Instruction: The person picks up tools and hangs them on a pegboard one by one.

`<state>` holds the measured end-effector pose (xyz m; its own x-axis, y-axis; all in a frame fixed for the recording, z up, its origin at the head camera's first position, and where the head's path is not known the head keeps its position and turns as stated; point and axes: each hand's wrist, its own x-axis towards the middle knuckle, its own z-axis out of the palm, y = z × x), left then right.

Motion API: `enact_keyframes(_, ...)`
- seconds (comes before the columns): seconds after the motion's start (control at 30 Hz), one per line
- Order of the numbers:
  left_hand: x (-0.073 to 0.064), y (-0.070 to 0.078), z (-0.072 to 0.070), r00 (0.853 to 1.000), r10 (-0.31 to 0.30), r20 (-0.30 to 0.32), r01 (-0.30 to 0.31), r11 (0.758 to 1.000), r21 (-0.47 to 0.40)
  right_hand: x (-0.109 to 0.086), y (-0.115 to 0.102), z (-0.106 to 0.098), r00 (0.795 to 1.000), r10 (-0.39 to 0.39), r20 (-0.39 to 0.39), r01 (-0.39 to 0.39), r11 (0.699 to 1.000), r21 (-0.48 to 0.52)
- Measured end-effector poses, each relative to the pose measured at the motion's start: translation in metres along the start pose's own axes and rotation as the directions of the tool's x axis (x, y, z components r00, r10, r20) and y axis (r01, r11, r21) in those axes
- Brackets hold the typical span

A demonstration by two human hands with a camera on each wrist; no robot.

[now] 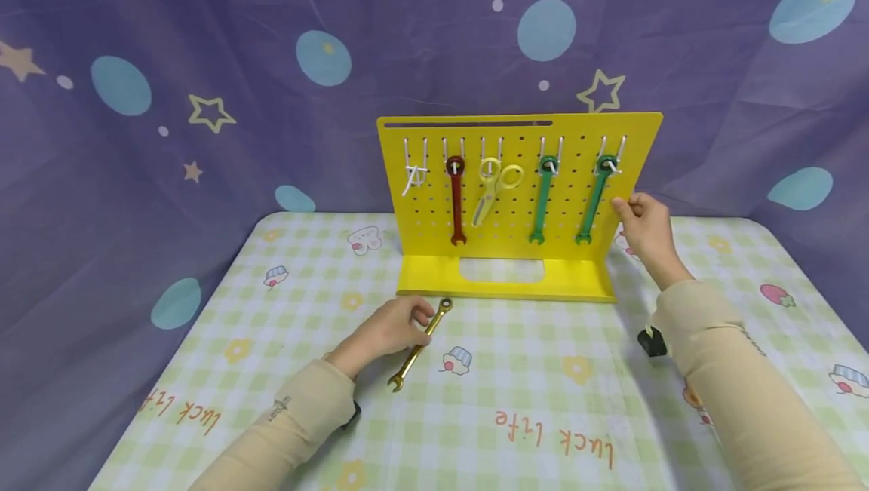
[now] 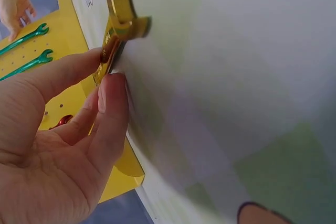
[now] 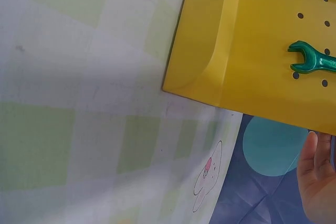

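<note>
My left hand (image 1: 392, 327) pinches a gold combination wrench (image 1: 409, 361) at the middle of its shaft, low over the tablecloth. The wrench's open end (image 2: 125, 11) points toward me, its ring end toward the board. At the right side edge of a yellow pegboard (image 1: 502, 242), my right hand (image 1: 648, 231) grips the edge between thumb and fingers. A red wrench (image 1: 457, 204), yellow scissors (image 1: 494, 185) and two green wrenches, the left one (image 1: 542, 201) and the right one (image 1: 593, 204), hang on the board's white hooks.
The leftmost white hook (image 1: 416, 174) carries no tool. The board stands on its yellow base (image 1: 434, 276) at the back of a table with a checked tablecloth (image 1: 529, 378). A purple curtain (image 1: 434, 38) hangs close behind.
</note>
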<state>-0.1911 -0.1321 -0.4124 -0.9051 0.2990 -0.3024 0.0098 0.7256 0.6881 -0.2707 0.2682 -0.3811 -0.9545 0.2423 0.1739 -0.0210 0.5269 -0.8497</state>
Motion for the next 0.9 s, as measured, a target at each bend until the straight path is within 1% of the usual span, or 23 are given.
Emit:
enact_keyframes(0.33, 0.0015, 0.0022, 0.0011, 1.000, -0.014, -0.001, 0.014, 1.000, 0.017, 0.0000, -0.0004, 0.0005, 1.000, -0.012, -0.005, 0.012, 1.000, 0.005)
enact_keyframes(0.43, 0.0011, 0.0026, 0.0005, 1.000, -0.004, -0.004, 0.004, 1.000, 0.022, 0.0003, -0.0005, 0.0004, 1.000, -0.014, -0.007, 0.014, 1.000, -0.005)
enact_keyframes(0.6, 0.0007, 0.0028, 0.0001, 1.000, 0.026, -0.015, -0.025, 0.998, 0.060, 0.0004, -0.0010, 0.0008, 1.000, -0.009, -0.011, 0.008, 1.000, -0.018)
enact_keyframes(0.77, 0.0017, 0.0022, 0.0003, 0.999, 0.036, -0.022, -0.034, 0.996, 0.086, 0.0006, -0.0013, 0.0013, 1.000, 0.003, -0.010, -0.003, 1.000, -0.018)
enact_keyframes(0.9, 0.0022, 0.0007, -0.0001, 0.999, 0.042, -0.006, -0.042, 0.996, 0.084, 0.0007, -0.0011, 0.0015, 1.000, -0.002, -0.016, 0.002, 1.000, -0.015)
